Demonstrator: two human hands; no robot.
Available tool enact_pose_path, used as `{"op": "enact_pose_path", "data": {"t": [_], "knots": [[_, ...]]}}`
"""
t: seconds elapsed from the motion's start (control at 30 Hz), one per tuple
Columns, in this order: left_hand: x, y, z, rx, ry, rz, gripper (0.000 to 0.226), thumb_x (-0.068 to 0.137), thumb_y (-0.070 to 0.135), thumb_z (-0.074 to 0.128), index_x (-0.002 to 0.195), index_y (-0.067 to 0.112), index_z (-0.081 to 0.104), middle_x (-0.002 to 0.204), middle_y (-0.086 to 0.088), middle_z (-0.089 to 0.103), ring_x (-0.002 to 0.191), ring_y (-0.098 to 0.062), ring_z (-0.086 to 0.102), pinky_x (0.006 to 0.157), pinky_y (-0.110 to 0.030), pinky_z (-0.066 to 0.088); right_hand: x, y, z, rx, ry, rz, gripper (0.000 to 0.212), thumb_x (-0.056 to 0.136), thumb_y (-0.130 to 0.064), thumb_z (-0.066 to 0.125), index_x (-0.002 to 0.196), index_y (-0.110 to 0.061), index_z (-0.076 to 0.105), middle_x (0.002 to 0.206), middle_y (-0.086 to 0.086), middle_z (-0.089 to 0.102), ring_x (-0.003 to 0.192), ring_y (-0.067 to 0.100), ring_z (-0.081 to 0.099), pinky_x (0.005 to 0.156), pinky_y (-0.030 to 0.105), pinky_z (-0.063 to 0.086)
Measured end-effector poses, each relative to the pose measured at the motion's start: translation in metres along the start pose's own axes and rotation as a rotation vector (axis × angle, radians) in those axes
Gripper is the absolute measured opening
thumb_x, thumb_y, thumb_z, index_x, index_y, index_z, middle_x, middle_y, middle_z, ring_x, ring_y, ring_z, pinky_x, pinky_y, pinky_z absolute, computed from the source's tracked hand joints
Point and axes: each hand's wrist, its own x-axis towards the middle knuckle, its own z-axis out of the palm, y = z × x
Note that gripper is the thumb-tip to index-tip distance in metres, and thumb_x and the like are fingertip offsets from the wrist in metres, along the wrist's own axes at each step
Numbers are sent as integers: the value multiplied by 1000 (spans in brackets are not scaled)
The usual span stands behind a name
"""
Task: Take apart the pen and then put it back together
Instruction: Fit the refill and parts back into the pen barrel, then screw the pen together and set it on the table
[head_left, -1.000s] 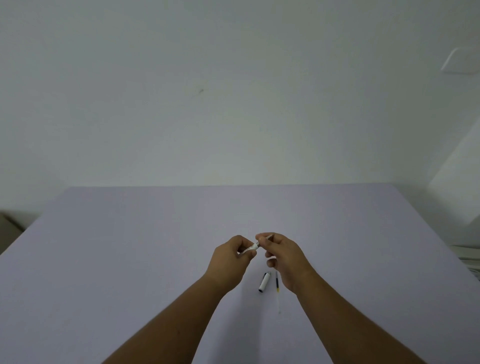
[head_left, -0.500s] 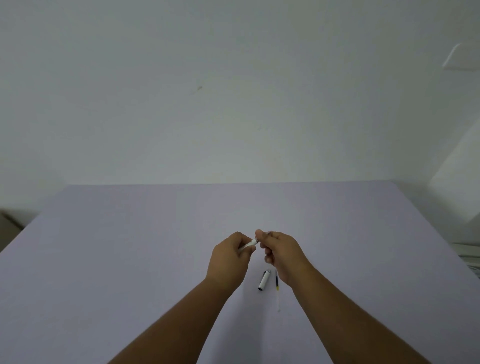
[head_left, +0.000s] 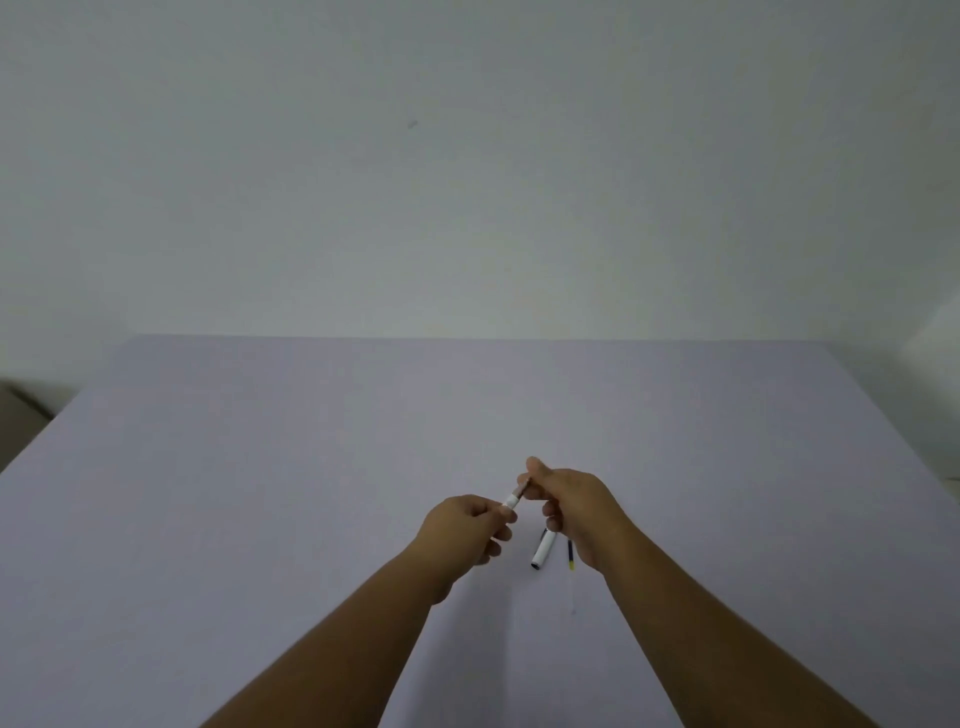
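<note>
My left hand (head_left: 465, 530) grips a white pen barrel (head_left: 511, 501) that points up and to the right out of its fingers. My right hand (head_left: 574, 506) pinches the grey tip piece (head_left: 522, 488) at the barrel's far end. On the table under my right hand lies the white pen cap (head_left: 543, 551) with a dark end. Just right of the cap lies the thin refill (head_left: 571, 558), dark with a yellow band, partly hidden by my right wrist.
The lavender table (head_left: 260, 493) stretches to a plain white wall. A brown object (head_left: 15, 415) sits past the table's left edge. Something white shows at the far right edge.
My hands have drawn slightly apart, and more of the white barrel shows between them. The cap and refill lie where they were.
</note>
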Motion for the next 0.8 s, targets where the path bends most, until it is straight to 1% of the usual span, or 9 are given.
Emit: {"op": "enact_pose_path", "data": {"t": [0.1,0.2,0.3,0.4,0.47,0.57,0.67,0.73,0.8], "knots": [[7,-7,-2,-21,0,-66,23,94,30,53,99,18,71,83,5,69,69,-11,59,63,-19,49,21,19,-3,-310,163,0,33,91,-41,52,78,-14,64,83,3,68,73,19,57,80,38,51],[13,-15,-4,-97,-25,-110,23,94,31,55,102,16,71,87,3,71,68,-13,61,65,-23,50,33,41,0,-760,202,-12,30,88,-37,58,80,-8,60,83,9,66,84,26,62,74,32,47],[16,-20,-4,-171,-40,-132,23,92,29,59,104,13,70,86,2,71,63,-14,61,63,-24,52,40,59,6,-829,246,29,35,84,-34,62,103,-4,59,107,15,67,101,30,64,83,34,50],[18,-23,-5,-199,-51,-140,24,90,28,62,105,11,69,84,3,71,61,-14,62,62,-24,53,43,65,9,-838,282,18,29,84,-26,61,102,-4,55,106,16,67,99,31,64,81,34,51],[19,-23,-7,-205,-56,-144,24,90,28,62,105,10,69,84,3,71,60,-14,62,62,-24,53,44,63,11,-766,304,-3,28,84,-19,60,105,-2,55,108,17,67,99,31,64,80,32,51],[20,-23,-9,-190,-62,-143,24,90,28,62,106,10,69,85,3,71,60,-14,62,64,-25,53,42,49,10,-444,328,-18,32,86,-18,62,112,0,60,107,14,66,100,30,63,83,30,49],[20,-22,-9,-165,-79,-143,22,90,28,63,104,13,70,87,2,71,61,-14,62,64,-25,53,42,24,6,77,285,-29,18,88,-20,61,86,-4,69,79,10,70,69,22,62,68,33,55],[19,-21,-7,-142,-95,-142,20,89,28,64,103,15,71,88,2,72,63,-14,63,65,-25,54,43,8,3,314,260,-32,11,89,-18,61,84,-10,66,82,12,69,68,17,61,61,27,53],[18,-19,-6,-124,-110,-137,21,89,29,64,104,15,71,89,2,72,64,-14,63,66,-25,54,41,-1,-1,368,227,-41,8,90,-16,61,85,-11,65,83,12,68,69,16,61,61,25,53]]}}
